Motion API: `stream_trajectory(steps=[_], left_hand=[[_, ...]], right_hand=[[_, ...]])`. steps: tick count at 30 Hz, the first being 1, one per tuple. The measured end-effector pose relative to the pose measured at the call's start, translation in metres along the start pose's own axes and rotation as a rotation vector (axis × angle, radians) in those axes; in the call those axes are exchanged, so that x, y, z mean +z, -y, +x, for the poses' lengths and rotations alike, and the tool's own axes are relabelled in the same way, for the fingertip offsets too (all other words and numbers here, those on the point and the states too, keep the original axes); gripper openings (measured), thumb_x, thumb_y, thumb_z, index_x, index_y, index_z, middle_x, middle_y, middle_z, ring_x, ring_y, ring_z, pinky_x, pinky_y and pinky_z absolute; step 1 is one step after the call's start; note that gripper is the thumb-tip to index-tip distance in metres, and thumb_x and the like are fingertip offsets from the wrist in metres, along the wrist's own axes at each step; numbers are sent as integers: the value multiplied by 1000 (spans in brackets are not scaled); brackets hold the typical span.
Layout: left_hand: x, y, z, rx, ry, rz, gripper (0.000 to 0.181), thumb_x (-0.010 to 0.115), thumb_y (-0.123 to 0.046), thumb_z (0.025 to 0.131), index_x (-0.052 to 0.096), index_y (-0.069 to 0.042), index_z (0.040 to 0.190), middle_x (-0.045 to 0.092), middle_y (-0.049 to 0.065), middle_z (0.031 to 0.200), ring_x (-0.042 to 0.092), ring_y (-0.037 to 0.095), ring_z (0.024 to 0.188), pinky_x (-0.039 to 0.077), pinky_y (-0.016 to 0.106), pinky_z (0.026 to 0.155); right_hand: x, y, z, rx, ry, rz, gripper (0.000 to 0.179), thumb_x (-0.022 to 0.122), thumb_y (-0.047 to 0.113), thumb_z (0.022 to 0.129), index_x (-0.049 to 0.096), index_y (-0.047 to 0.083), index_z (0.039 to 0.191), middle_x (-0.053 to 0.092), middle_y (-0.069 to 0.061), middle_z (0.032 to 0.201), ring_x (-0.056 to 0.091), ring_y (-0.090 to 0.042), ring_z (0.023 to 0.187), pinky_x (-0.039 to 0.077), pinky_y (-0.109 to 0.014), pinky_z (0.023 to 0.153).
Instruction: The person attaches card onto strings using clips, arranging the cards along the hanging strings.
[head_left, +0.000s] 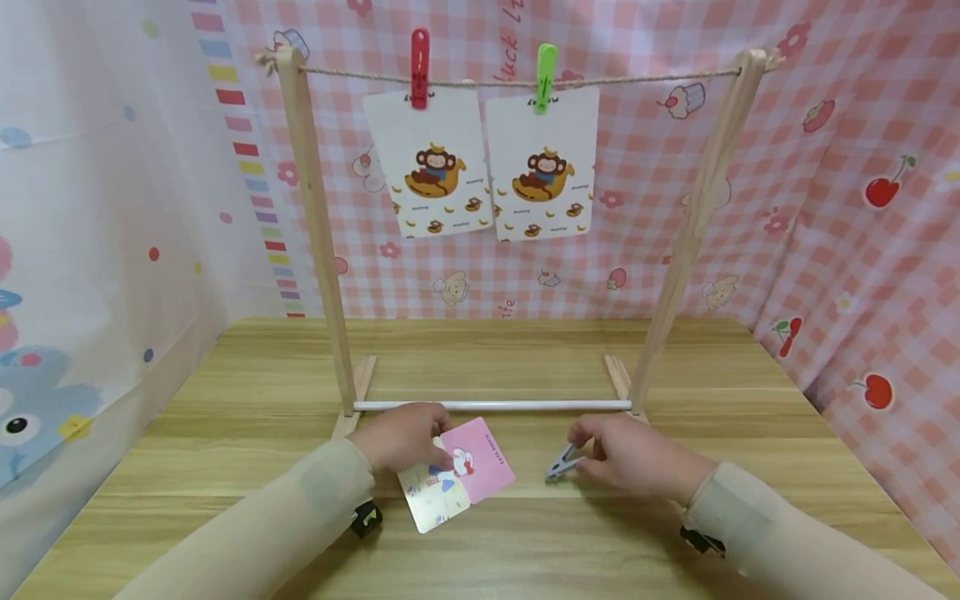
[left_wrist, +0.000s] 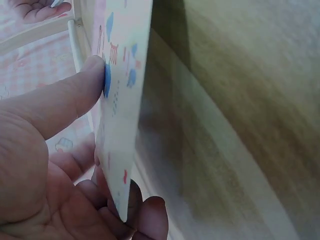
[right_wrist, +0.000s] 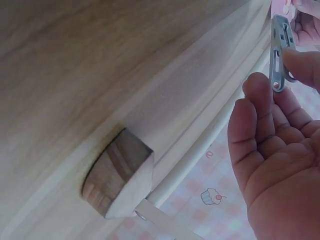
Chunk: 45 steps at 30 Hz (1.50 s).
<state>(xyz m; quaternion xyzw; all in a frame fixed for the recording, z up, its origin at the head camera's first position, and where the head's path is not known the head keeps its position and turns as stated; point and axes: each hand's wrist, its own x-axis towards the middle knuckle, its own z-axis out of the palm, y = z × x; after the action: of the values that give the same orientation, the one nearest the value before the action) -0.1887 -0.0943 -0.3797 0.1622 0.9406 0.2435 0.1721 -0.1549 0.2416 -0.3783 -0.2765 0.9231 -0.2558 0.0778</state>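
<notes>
Low over the table, my left hand [head_left: 405,437] pinches a pink and cream card [head_left: 487,467] printed with a cartoon figure, its thumb across the printed face. In the left wrist view the card [left_wrist: 122,105] is seen nearly edge-on, with fingers behind it. To the right, my right hand [head_left: 637,458] pinches a grey-blue clothespin [head_left: 562,463] between thumb and fingers, its nose pointing down and left. The right wrist view shows the clothespin [right_wrist: 276,55] against the thumb and fingertips. The card and the clothespin are apart.
Behind the hands stands a wooden rack with a left post [head_left: 318,225], a right post [head_left: 690,225] and a white bottom rod [head_left: 495,406]. From its rope [head_left: 645,81], a red clothespin [head_left: 420,62] and a green clothespin [head_left: 546,71] hold two monkey cards [head_left: 435,200].
</notes>
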Motion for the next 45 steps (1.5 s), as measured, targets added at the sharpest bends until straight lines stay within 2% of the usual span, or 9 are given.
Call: stream_trajectory(steps=[3,10,15,21,25,29,37,41,45], left_hand=[[0,0,1,15,7,-11,29,87,-29,88,73,-22,112,70,-4,100,62,14,89,54,41,90],[0,2,3,35,4,-38,11,72,-31,101,73,-22,109,68,-5,85,63,14,75,51,33,77],[0,0,2,24,-9,-67,10,69,-30,103,73,-22,106,68,-4,84,64,15,74,52,33,73],[0,-3,1,29,-42,-117,9,67,-25,105,71,-21,98,68,-2,85,64,16,73,53,31,69],[-2,-5,2,39,-46,-158,8,64,-20,106,70,-19,101,68,-1,88,65,16,76,55,31,70],[-3,-8,2,45,-53,-183,9,61,-18,107,71,-18,107,68,-1,93,64,16,80,55,31,71],[-8,-14,2,87,-134,-203,12,60,-17,107,70,-20,113,68,-2,100,61,15,84,53,31,73],[-13,-18,2,99,-168,-240,12,59,-20,108,69,-22,115,68,-3,102,62,15,81,54,31,69],[-19,-23,1,122,-222,-268,13,59,-21,107,68,-20,117,69,-2,102,64,15,84,56,30,72]], right_hand=[[0,1,1,10,-21,29,17,77,5,91,69,11,105,64,9,75,52,1,62,46,-21,51],[1,2,3,46,-52,96,19,78,4,91,69,8,107,68,5,79,56,-1,67,49,-21,54],[1,2,3,61,-66,118,18,78,6,92,69,6,108,68,4,78,56,-2,65,47,-21,52],[2,0,4,54,-99,136,17,78,9,93,70,5,108,72,3,89,58,-2,68,49,-21,53],[3,-2,5,39,-126,161,17,78,9,94,70,5,109,72,1,91,58,-1,68,49,-21,53],[2,-1,4,47,-152,183,18,77,9,94,69,5,110,69,1,83,55,-2,65,46,-21,51],[-2,3,4,68,-244,232,16,75,6,95,69,5,111,70,-1,91,55,-4,67,46,-21,52],[-6,7,4,82,-274,248,16,74,7,97,69,3,112,70,-2,86,55,-4,67,44,-21,52],[-13,12,5,97,-303,281,20,73,7,98,68,0,116,72,-7,88,58,-4,69,46,-21,53]])
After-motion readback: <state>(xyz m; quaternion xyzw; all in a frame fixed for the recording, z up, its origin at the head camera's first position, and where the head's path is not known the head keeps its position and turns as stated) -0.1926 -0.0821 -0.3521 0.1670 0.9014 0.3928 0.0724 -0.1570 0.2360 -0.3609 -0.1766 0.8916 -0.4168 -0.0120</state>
